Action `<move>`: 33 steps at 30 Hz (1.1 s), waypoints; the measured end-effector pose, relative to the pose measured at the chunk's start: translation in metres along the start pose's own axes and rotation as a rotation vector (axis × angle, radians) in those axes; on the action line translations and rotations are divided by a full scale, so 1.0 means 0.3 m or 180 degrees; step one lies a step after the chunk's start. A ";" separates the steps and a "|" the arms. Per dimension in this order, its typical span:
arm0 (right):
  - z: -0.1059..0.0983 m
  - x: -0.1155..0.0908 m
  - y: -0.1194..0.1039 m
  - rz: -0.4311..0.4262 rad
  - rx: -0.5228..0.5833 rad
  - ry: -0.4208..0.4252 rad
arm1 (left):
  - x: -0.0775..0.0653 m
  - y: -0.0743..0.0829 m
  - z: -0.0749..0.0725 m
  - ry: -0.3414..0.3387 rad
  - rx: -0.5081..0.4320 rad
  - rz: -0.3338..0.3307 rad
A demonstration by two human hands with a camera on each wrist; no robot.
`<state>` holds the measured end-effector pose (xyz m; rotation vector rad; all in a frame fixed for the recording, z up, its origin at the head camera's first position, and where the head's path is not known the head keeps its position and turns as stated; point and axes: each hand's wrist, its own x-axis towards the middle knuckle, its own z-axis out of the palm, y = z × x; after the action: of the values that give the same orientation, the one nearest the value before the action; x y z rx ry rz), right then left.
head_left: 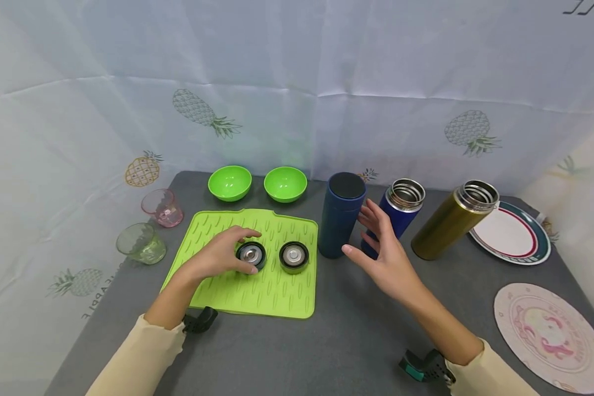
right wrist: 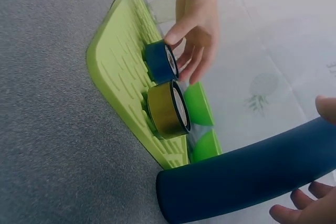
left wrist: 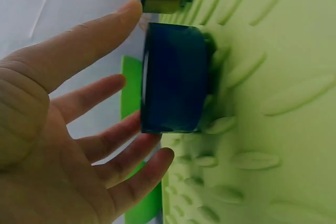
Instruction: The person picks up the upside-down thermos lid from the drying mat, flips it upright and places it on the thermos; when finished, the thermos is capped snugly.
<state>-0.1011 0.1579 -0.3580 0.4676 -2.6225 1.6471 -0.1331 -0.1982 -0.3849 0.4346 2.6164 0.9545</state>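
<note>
My left hand is at the blue bottle lid, thumb and fingers spread around its sides. The lid rests inner side up on the green ridged mat. To its right on the same mat is an olive-gold lid, also turned inner side up. My right hand is beside the tall dark blue bottle, which stands upright with its black-topped lid on. Thumb and fingers are spread, with part of the bottle between them in the right wrist view. Behind that hand is a blue flask without a lid.
An olive-gold flask stands uncapped on the right, near a rimmed plate and a pink round mat. Two green bowls stand behind the mat. A pink glass and a green glass are at the left edge.
</note>
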 end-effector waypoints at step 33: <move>0.033 -0.048 -0.079 -0.0439 -0.0037 -0.0291 | -0.057 0.306 -0.065 0.0741 -0.0170 0.0959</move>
<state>-0.0799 0.1433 -0.3441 0.7221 -2.5935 1.6048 -0.1097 -0.1487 -0.3067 0.7627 2.7739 1.2336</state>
